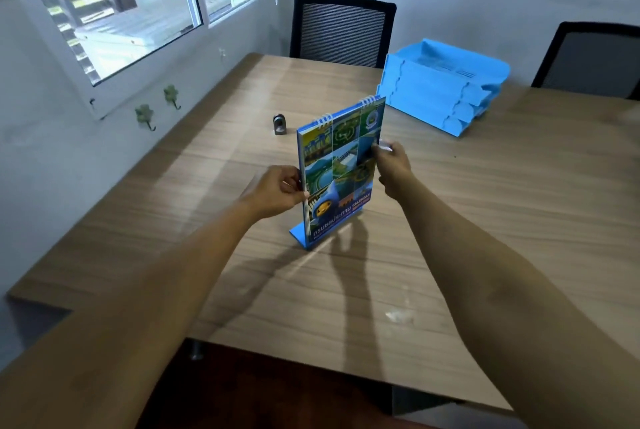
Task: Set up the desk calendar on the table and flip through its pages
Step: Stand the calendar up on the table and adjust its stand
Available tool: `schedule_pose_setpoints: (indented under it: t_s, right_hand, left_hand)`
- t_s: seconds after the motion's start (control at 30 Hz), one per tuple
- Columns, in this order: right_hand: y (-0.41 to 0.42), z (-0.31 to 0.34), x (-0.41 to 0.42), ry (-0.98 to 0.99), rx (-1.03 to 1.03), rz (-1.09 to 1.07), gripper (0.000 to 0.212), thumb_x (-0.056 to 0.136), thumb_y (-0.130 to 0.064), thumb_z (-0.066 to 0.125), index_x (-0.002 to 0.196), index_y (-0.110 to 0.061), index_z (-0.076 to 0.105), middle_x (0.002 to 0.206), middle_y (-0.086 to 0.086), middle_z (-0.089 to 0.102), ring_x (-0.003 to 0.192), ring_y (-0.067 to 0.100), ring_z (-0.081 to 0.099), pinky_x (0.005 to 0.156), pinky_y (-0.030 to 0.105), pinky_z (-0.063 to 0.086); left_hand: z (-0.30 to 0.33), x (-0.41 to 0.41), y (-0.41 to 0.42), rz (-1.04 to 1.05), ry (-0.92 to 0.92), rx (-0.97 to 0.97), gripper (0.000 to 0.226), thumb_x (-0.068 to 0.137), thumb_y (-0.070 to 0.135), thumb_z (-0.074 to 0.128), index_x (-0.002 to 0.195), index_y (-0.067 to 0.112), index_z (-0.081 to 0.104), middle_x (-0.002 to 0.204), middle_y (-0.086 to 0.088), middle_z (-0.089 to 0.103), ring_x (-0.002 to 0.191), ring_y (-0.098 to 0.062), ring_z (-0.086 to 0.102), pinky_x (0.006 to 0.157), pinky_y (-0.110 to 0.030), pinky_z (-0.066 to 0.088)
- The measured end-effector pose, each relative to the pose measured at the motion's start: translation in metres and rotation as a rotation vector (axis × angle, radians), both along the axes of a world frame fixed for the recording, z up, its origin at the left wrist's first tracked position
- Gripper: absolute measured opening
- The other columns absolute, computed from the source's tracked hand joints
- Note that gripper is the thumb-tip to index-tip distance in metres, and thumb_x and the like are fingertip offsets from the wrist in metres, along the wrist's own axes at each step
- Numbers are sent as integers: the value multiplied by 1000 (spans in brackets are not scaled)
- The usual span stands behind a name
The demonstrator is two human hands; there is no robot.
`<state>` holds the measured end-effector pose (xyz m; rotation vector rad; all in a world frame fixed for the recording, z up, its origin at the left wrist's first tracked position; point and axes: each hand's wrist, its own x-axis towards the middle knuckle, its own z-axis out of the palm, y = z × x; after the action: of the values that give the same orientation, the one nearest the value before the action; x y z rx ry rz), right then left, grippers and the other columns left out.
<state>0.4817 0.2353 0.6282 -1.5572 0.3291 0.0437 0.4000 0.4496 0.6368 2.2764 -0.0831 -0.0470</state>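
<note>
A spiral-bound desk calendar [341, 169] with a blue and green photo cover stands upright on the wooden table [485, 221], its blue base flap resting on the tabletop. My left hand [277, 191] pinches the calendar's left edge near the middle. At the right edge my right hand [393, 167] grips the cover, thumb on the front. The wire rings are at the top. The back of the calendar is hidden.
A stack of blue paper trays [446, 86] sits at the back right of the table. A small dark object [279, 124] stands behind the calendar to the left. Two black mesh chairs [341, 30] are at the far side. Wall and window run along the left.
</note>
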Motion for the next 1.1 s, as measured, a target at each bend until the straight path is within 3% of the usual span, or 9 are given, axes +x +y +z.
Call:
schedule_pose_setpoints:
  t_s: [0.07, 0.13, 0.2, 0.3, 0.43, 0.53, 0.73, 1.1]
  right_hand:
    - [2, -16, -7, -115, -132, 13, 52, 90, -23, 61, 135, -13, 37, 133, 12, 44, 114, 26, 52, 84, 38, 53]
    - [9, -29, -26, -196, -252, 78, 71, 84, -21, 69, 144, -16, 31, 145, 9, 36, 127, 23, 44, 105, 40, 45]
    - [19, -42, -48, -221, -299, 156, 86, 78, -22, 75, 148, -20, 26, 147, 6, 34, 131, 22, 42, 109, 43, 41]
    - [33, -60, -76, -235, -341, 297, 101, 69, -32, 79, 150, -29, 19, 145, 5, 37, 132, 25, 45, 104, 49, 46]
    - [49, -70, -97, -263, -558, 354, 123, 63, -49, 81, 154, -20, 3, 160, 2, 18, 147, 20, 20, 119, 41, 26]
    - [59, -69, -102, -293, -606, 297, 124, 64, -46, 82, 154, -15, 3, 160, 3, 16, 146, 18, 18, 117, 31, 23]
    - [68, -72, -96, -343, -745, 173, 111, 70, -39, 79, 153, -13, 10, 155, 10, 28, 142, 25, 31, 110, 36, 35]
    - [54, -72, -92, -313, -757, 152, 107, 70, -42, 79, 153, -25, 14, 152, 4, 38, 135, 22, 44, 102, 39, 47]
  left_hand:
    - [5, 3, 4, -71, 16, 41, 32, 80, 17, 74, 111, 12, 69, 97, -9, 73, 90, -23, 70, 88, -38, 57]
    - [11, 5, 6, -147, 21, 67, 34, 79, 13, 74, 113, 9, 69, 102, -10, 73, 92, -25, 70, 90, -43, 56]
    - [17, 9, 7, -213, 29, 89, 36, 81, 8, 72, 116, 4, 67, 108, -14, 72, 93, -23, 67, 88, -35, 57]
    - [26, 14, 8, -290, 11, 194, 37, 83, 11, 70, 119, 3, 65, 115, -12, 70, 93, -14, 62, 72, -12, 49]
    - [32, 21, 15, -346, -61, 360, 37, 82, 18, 71, 117, 8, 67, 115, -6, 71, 100, -17, 68, 82, -23, 52]
    - [31, 25, 19, -382, -98, 407, 41, 81, 20, 71, 121, 11, 65, 120, -5, 70, 105, -17, 67, 86, -27, 53]
    - [34, 27, 18, -455, -176, 451, 49, 84, 22, 68, 131, 12, 57, 129, -7, 65, 114, -19, 64, 89, -27, 49]
    - [15, 32, 11, -537, -291, 361, 47, 80, 19, 68, 125, 7, 60, 119, -13, 68, 107, -25, 66, 86, -39, 55]
